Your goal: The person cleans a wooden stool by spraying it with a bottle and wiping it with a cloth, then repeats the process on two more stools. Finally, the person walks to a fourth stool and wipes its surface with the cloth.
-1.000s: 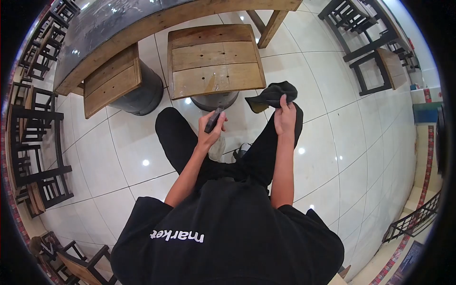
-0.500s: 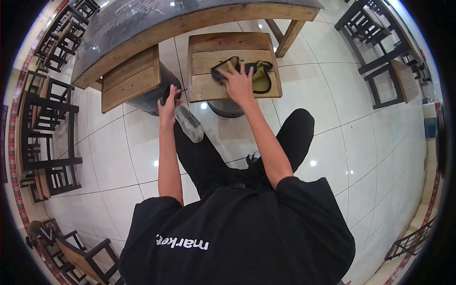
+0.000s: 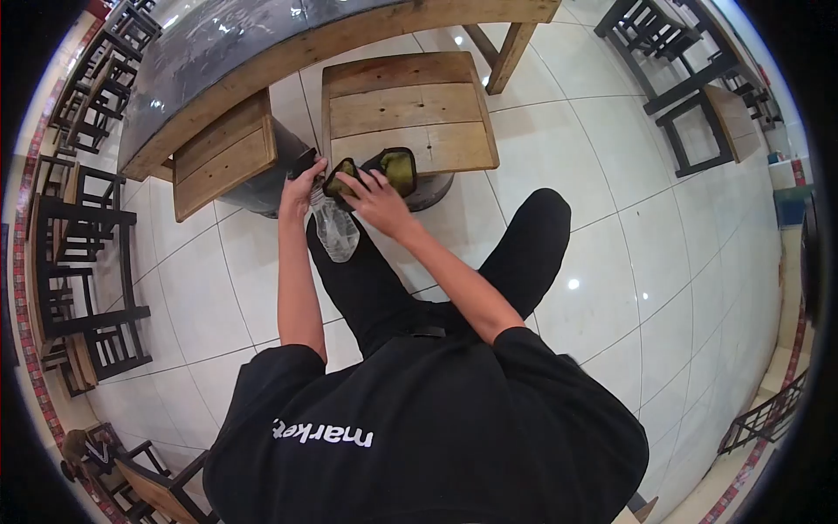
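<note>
A clear plastic bottle [image 3: 337,230] with a black top hangs from my left hand [image 3: 299,191], whose fingers are wrapped round its neck, above my left thigh. My right hand [image 3: 377,206] holds a green cloth with black edging [image 3: 399,171] close beside the bottle. The cloth is bunched and overlaps the near left edge of a square wooden stool [image 3: 410,109]. Part of the cloth is hidden under my right fingers.
A long table [image 3: 253,74] with a dark top and wooden edge crosses the upper left. Below its edge stands another wooden stool [image 3: 224,166]. Dark-framed chairs [image 3: 96,271] line the left side, and a wooden chair [image 3: 729,127] stands at the upper right on the tiled floor.
My right hand has moved left and towards me with the cloth, off the middle of the stool top and close to my left hand. The bottle hangs more upright.
</note>
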Demonstrator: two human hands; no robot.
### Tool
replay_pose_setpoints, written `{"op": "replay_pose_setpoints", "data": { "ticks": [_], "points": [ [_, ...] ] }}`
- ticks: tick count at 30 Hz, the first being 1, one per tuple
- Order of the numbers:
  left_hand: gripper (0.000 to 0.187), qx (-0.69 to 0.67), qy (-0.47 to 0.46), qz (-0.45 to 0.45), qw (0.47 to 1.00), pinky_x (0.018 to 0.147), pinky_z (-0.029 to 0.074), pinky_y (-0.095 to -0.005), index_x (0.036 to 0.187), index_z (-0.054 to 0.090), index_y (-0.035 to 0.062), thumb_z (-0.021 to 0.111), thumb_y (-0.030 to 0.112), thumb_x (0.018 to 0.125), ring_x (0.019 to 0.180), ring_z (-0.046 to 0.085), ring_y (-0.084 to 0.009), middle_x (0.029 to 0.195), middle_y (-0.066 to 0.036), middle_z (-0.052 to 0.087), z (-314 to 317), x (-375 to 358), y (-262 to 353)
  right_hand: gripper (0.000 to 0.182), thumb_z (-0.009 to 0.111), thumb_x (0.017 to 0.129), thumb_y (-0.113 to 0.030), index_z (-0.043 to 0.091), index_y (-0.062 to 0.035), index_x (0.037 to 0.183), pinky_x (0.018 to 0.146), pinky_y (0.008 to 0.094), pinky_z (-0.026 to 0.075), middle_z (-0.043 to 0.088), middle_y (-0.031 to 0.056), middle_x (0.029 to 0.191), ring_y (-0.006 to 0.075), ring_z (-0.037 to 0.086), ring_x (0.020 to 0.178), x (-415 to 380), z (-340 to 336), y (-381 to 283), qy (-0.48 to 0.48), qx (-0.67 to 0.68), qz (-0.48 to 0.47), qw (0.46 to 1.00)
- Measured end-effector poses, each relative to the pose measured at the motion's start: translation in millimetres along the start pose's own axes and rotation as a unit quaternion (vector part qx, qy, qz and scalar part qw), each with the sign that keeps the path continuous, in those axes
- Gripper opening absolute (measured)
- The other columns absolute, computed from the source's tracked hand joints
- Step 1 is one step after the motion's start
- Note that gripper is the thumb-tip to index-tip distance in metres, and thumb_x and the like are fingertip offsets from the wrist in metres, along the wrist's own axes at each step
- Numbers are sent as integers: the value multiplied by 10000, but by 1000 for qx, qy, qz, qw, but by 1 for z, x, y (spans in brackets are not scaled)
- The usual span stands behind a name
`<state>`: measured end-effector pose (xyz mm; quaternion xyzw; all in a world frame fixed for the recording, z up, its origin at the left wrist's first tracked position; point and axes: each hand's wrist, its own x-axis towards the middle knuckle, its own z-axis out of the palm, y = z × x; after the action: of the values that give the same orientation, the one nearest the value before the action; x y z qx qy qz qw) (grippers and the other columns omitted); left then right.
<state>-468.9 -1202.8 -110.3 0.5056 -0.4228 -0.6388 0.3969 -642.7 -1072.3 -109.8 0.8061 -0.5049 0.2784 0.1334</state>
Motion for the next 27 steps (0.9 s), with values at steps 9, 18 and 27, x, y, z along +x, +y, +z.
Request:
{"op": "replay_pose_setpoints", "data": {
  "ticks": [9, 18, 27],
  "points": [
    [246, 91, 60, 72, 992, 591, 465, -276, 970, 692, 28, 767, 174, 786, 667, 585, -110, 806, -5, 653, 12, -14, 9, 285, 552, 774, -70, 710, -95, 1010, 1045, 409, 381, 466, -30, 1428, 253, 459, 1285, -67, -101, 114, -127, 19, 27, 991],
    [262, 120, 23, 93, 988, 597, 481, -268, 983, 669, -28, 733, 162, 816, 677, 595, -109, 774, -27, 646, 19, -28, 21, 209, 559, 738, -1, 684, 4, 906, 1076, 448, 354, 508, 5, 1386, 273, 439, 1297, -57, -115, 110, -107, -2, 56, 993],
    [254, 123, 16, 106, 987, 654, 445, -251, 1012, 691, 20, 738, 190, 830, 719, 556, -86, 823, 17, 639, 9, -13, 6, 310, 552, 782, -116, 671, -40, 1058, 1079, 423, 355, 567, 62, 1227, 268, 481, 1244, 40, -17, -13, -76, 91, -88, 989]
  ]
}}
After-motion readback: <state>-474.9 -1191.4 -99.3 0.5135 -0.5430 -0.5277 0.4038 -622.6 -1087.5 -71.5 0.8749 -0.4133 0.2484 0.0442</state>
